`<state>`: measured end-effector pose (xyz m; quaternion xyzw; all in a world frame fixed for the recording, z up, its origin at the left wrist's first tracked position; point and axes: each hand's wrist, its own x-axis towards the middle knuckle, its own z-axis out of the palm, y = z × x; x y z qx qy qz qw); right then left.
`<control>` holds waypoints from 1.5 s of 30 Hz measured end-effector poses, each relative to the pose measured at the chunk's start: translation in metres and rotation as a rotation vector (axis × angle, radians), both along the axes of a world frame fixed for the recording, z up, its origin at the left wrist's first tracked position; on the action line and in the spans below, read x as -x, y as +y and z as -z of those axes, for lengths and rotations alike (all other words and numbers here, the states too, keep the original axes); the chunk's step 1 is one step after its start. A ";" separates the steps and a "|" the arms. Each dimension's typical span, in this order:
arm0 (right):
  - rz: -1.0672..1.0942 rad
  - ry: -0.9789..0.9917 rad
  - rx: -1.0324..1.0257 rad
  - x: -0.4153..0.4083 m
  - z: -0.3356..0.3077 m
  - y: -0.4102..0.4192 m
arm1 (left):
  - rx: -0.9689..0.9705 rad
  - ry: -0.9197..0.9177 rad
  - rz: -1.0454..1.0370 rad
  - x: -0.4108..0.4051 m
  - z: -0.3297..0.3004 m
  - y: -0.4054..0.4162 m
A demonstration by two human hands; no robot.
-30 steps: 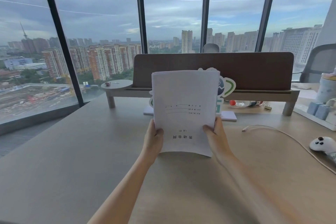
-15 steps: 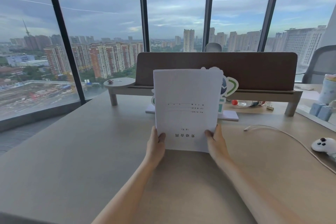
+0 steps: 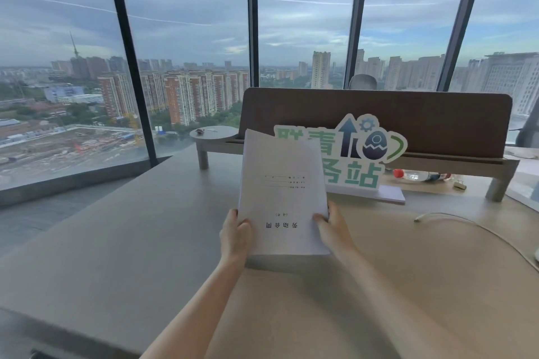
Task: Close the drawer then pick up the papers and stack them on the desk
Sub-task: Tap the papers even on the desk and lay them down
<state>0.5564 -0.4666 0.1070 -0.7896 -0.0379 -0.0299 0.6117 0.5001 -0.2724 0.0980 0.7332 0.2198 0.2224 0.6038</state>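
Note:
A stack of white papers with upside-down printed text is tilted away from me, its lower edge resting on or just above the desk. My left hand grips the stack's lower left edge. My right hand grips its lower right edge, thumb on the front sheet. The top sheets splay slightly at the upper corner. No drawer is in view.
Behind the papers stands a green and white cut-out sign on a white base. A raised shelf with a brown back panel runs along the desk's far side. A plastic bottle lies under the shelf. A white cable curves at right.
The papers have tilted back from upright and come down toward the desk, uncovering the sign behind. Both hands kept their grip and moved down with them.

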 end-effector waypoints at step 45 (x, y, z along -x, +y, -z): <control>-0.362 0.178 0.284 -0.116 0.008 0.283 | -0.446 0.416 -0.292 -0.087 0.003 0.304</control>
